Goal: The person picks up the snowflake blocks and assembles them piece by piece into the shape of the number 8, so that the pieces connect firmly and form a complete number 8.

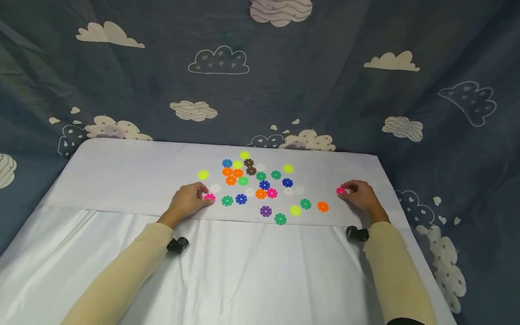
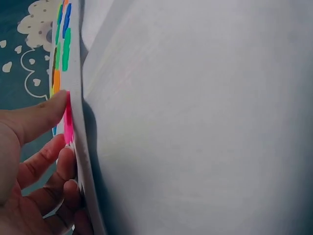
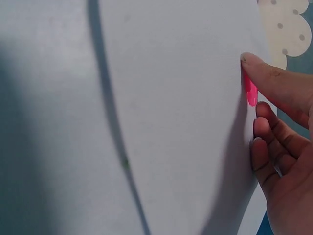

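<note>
At nine o'clock of the scattered slotted discs (image 1: 264, 185), the left hand (image 1: 188, 200) pinches a pink disc (image 1: 209, 197); at three o'clock, the right hand (image 1: 361, 195) pinches a second pink disc (image 1: 340, 191).

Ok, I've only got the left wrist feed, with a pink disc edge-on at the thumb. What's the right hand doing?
Observer: The right hand has its own pink disc between thumb and index finger, further right in the head view than any other disc.
Operator: Any pink ones besides those two?
Observer: One: the head view shows a third pink disc, right beside an orange disc.
Operator: And what's closest to the pink disc at the left hand?
Observer: A white disc, just beyond it in the head view; it's faint against the pale surface.
</note>
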`<state>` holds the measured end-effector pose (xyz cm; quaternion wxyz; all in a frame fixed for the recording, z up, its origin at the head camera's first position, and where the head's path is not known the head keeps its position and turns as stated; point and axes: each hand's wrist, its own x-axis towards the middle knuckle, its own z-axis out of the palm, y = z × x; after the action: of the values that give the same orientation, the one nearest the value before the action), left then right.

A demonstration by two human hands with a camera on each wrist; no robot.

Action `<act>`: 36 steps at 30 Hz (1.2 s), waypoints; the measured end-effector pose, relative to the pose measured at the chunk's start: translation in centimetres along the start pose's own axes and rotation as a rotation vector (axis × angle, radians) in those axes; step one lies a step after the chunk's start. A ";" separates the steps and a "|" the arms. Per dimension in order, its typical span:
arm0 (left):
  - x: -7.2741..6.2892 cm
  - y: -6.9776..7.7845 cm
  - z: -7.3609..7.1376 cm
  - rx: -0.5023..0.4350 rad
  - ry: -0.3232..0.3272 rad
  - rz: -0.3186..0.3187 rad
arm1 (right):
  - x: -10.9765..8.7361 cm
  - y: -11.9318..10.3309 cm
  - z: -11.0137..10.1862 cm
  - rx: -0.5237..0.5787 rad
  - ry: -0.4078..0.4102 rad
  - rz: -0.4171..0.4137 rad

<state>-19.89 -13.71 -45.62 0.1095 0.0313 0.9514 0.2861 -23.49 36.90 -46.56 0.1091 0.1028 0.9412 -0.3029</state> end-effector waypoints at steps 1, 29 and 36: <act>0.0 0.0 0.0 0.009 0.003 0.002 | 0.0 0.0 0.1 0.002 0.001 0.001; -0.6 -0.2 0.2 -0.295 0.057 0.075 | -0.1 0.3 0.4 0.027 0.049 -0.046; -0.6 0.2 0.3 -0.397 0.020 0.005 | -0.3 0.3 0.5 0.048 0.080 -0.096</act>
<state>-19.25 -13.42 -45.60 0.1036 0.0086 0.8773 0.4685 -23.06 36.85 -47.04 0.0543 0.0723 0.9410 -0.3260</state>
